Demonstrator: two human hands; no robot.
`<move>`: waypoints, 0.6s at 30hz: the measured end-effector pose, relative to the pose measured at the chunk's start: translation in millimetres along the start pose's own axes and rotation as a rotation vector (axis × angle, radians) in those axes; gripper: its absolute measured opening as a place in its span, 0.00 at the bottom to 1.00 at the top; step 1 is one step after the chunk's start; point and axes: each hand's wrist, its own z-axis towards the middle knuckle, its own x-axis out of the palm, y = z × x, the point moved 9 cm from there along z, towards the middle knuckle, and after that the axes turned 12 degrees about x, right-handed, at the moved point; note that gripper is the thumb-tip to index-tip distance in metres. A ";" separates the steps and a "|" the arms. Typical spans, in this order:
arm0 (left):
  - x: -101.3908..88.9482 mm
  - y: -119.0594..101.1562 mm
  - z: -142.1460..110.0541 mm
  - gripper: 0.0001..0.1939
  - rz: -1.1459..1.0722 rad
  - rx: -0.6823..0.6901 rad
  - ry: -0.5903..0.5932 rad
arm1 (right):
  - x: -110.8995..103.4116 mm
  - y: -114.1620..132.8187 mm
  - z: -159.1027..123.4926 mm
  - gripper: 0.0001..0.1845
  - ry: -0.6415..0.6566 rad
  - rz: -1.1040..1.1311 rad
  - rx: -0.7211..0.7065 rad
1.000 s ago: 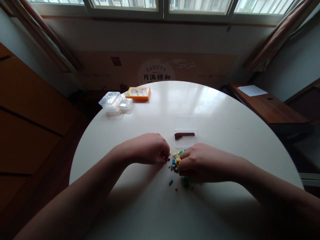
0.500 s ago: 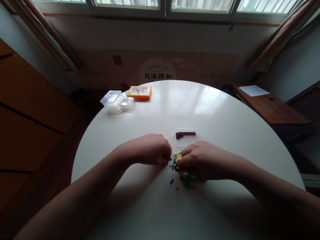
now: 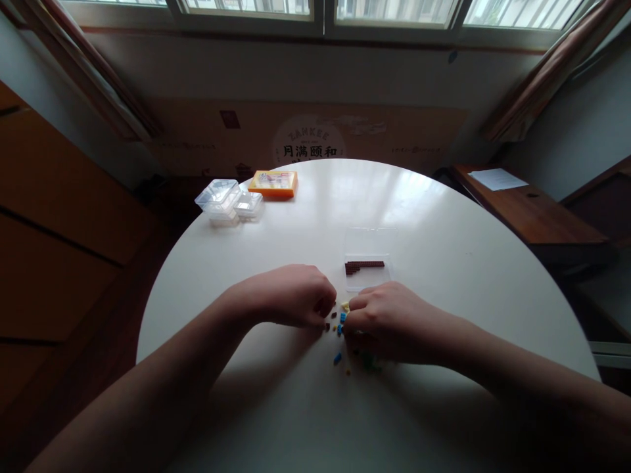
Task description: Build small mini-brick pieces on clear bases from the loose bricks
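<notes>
Fingers curled into a pinch, my left hand rests low over the white table, with a small brown toy brick at its fingertips. My right hand is bent over a loose pile of tiny bricks, its fingers closed and what they hold hidden. Between the hands lie blue bricks, a pale yellow brick and another brown one. Nearer me are a blue brick, an orange-yellow piece and dark green pieces, partly under my right hand.
Just beyond my hands, an open clear plastic case holds rows of brown bricks. At the table's far left stand stacked clear boxes and an orange box. A wooden desk with paper is at right.
My right hand has shifted left over the pile, covering more of the bricks. My left hand has barely moved; the brown brick at its fingertips shows more plainly.
</notes>
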 end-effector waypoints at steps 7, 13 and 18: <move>1.9 2.9 0.5 0.03 -0.022 -0.025 0.013 | 0.8 -1.2 -0.1 0.07 0.021 0.014 0.054; 3.7 4.0 0.7 0.03 -0.033 -0.024 0.031 | 0.1 -2.6 0.4 0.07 0.032 0.001 0.087; 3.2 3.7 0.0 0.03 -0.041 -0.023 0.018 | -1.4 -1.9 -1.4 0.06 -0.001 0.032 0.057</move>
